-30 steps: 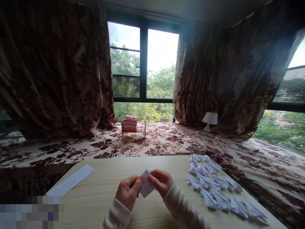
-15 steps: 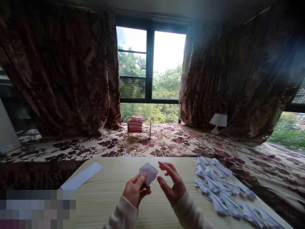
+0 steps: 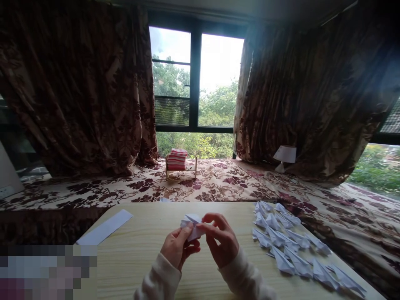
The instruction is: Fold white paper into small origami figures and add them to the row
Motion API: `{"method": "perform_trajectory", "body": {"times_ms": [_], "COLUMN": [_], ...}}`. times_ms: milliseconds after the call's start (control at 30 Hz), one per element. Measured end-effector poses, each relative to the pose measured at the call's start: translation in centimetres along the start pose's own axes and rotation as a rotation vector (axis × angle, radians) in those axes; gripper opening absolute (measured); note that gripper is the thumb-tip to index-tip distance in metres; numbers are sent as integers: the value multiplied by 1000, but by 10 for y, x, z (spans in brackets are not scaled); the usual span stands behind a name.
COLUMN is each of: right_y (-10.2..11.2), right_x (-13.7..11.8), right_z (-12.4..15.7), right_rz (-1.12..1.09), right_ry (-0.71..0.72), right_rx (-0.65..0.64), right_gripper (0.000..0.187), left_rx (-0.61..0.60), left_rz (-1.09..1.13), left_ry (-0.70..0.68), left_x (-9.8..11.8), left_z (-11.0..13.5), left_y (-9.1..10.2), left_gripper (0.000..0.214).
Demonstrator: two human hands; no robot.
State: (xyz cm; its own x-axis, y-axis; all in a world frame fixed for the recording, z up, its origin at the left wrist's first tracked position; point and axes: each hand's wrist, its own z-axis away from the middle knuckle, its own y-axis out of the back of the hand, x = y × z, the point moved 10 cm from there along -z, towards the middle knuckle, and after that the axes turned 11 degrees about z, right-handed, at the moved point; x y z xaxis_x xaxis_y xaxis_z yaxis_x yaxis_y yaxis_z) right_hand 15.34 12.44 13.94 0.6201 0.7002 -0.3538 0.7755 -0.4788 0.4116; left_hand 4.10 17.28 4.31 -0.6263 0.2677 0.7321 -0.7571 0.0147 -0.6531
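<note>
Above the middle of the light wooden table [image 3: 137, 258] I hold a small folded white paper piece [image 3: 191, 226] between both hands. My left hand [image 3: 176, 248] pinches its lower left edge with thumb and fingers closed. My right hand [image 3: 221, 239] grips its right side, fingers curled over the top fold. Both wrists wear cream sleeves. Part of the paper is hidden behind my fingers.
Several folded white paper shapes [image 3: 290, 250] lie in rows on the table's right side. A white paper strip [image 3: 105, 227] rests at the left edge. Beyond lie a floral cloth, a striped cushion on a tiny wooden stand [image 3: 177, 160], a small white lamp [image 3: 284, 156] and dark curtains.
My right hand was open and off the paper half a second ago; it has closed on the paper's right side again. The paper has come down slightly.
</note>
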Motion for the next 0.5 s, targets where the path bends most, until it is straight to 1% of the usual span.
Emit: {"method": "perform_trajectory", "body": {"times_ms": [33,133,167,200,233,300,433,500], "right_y": [-3,-13,-17,-21,-24,-27,-22,-20], "right_x": [6,38,45,49,50,46,37,30], "right_z": [1,9,12,14,15,14,11,10], "right_rz": [-55,-233,-270,-288,-292,-272,-174,-139], "right_ry": [-62,-365,-435,-474,-478,-426,-309,-257], "right_rx": [-8,-18,-36,-60,-89,-120,-75,-63], "right_gripper": [32,28,27,27,29,30,23,23], "left_rx": [15,42,45,45,41,25,-7,-3], "left_rz": [1,1,-1,-3,-6,-17,-41,-49], "left_ry": [-24,-48,-53,-56,-55,-52,-36,-20], "left_x": [3,7,7,7,6,4,-1,-3], "left_z": [-1,-3,-4,-5,-5,-4,-1,-1], "left_y": [3,11,12,13,13,10,2,2], "left_gripper": [32,27,26,27,28,32,36,36]}}
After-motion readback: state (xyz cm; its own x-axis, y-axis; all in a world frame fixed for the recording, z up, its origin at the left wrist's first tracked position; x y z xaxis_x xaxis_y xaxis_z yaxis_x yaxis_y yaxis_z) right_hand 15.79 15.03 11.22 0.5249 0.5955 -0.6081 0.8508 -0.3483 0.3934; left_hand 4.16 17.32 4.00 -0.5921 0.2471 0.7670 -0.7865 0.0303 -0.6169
